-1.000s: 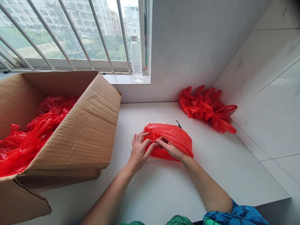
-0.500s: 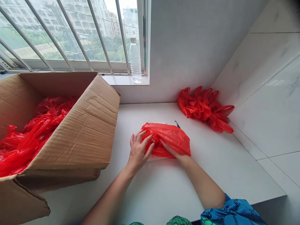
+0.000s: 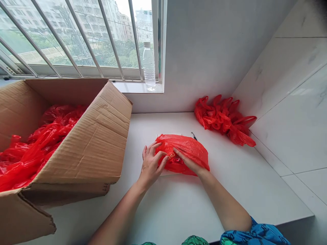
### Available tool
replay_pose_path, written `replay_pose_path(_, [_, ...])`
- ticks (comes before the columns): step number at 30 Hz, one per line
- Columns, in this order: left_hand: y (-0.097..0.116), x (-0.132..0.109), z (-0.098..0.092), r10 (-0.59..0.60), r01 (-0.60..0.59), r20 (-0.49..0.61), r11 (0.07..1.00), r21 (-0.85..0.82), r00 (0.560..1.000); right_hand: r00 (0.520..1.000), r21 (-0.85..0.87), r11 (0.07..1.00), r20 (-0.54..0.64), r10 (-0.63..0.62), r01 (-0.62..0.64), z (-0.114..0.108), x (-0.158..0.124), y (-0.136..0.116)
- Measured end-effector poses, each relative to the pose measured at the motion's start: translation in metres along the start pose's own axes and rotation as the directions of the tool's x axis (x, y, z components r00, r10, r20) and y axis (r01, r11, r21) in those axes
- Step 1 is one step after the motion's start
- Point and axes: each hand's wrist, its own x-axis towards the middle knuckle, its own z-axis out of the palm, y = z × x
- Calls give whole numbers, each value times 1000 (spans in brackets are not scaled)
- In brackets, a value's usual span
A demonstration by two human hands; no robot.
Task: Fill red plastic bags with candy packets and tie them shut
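Observation:
A red plastic bag lies folded on the white counter in the middle of the view. My left hand rests at its left end, fingers curled and pinching the bag's edge. My right hand lies on the bag's near side, its fingers pressing the plastic toward the left hand. The fingertips of both hands almost meet at a small bunched spot of the bag.
An open cardboard box with several red bags inside stands at the left. A heap of red bags lies in the back right corner. A pen tip shows behind the bag. A water bottle stands on the window sill.
My hands have barely shifted; the fingers keep working the same spot of the bag. The view has wobbled slightly.

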Motion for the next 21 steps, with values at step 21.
replay_pose_path(21, [-2,0,5,-69,71,28,993,-97,997,966,244,955,235,108,-166,-4,-3,-35])
